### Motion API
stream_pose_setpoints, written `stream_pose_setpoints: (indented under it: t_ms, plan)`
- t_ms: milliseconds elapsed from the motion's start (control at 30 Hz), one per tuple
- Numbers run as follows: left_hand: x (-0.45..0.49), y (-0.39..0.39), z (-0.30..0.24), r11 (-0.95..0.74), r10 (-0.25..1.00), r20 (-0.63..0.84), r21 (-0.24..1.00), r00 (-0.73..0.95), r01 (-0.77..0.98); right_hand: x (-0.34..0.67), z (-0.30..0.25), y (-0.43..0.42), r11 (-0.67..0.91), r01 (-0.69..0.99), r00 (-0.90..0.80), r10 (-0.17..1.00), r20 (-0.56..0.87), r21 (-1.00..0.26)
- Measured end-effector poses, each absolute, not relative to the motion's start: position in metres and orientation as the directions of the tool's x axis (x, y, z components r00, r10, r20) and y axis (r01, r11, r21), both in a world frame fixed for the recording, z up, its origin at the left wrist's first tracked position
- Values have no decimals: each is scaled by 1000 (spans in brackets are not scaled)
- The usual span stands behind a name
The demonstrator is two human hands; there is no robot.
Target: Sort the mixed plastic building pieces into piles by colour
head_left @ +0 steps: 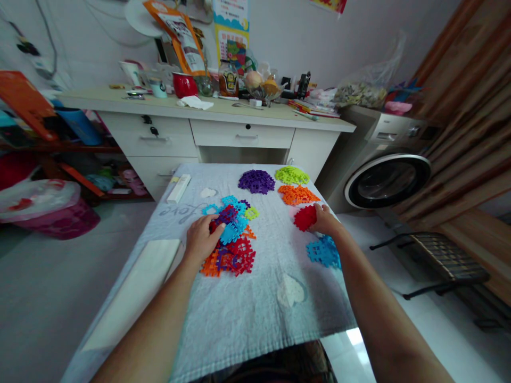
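A mixed heap of flat plastic interlocking pieces (235, 255) in red, blue, purple, orange and green lies left of centre on the cloth-covered table. My left hand (202, 239) is at its left side, thumb and fingers closed around a red piece (214, 225). Over on the right, my right hand (324, 221) grips the edge of a pile of red pieces (304, 217). Its fingertips are partly hidden. Just below that hand sits a blue pile (324, 251), partly covered by my forearm. Beyond are orange (297, 194), lime green (292, 175) and purple (256, 181) piles.
A long white board (136, 290) lies along the table's left side, with a small white box (179, 189) farther back. Behind the table stands a white desk (243, 133) crowded with jars and cups. A washing machine (383, 159) and a woven stool (451, 258) are at right.
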State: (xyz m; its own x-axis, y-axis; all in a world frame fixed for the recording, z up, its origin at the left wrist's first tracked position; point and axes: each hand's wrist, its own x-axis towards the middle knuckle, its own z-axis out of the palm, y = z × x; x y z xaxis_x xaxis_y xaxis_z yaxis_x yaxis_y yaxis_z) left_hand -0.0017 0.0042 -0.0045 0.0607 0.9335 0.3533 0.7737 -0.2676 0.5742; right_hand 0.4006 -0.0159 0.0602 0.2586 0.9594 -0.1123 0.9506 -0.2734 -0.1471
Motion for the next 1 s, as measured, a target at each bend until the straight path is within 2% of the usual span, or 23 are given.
stream_pose_setpoints:
  t_ms: [233, 567, 700, 800, 1000]
  plan:
    - [-2, 4, -4, -267, 932, 356, 568, 60, 778, 401, 59, -13, -253, 955, 240, 966, -99, -152]
    - [0, 1, -2, -251, 936, 348, 578, 44, 776, 397, 70, -22, -144, 979, 154, 986, 69, -142]
    - [1, -1, 1, -240, 941, 337, 582, 38, 777, 364, 81, -30, -107, 982, 120, 990, 77, -158]
    - [1, -1, 2, -244, 941, 336, 583, 44, 775, 326, 83, -35, -16, 981, 36, 995, 98, -194]
    - [1, 0, 2, -247, 940, 338, 585, 45, 773, 255, 57, -33, 263, 919, -247, 965, 91, -294]
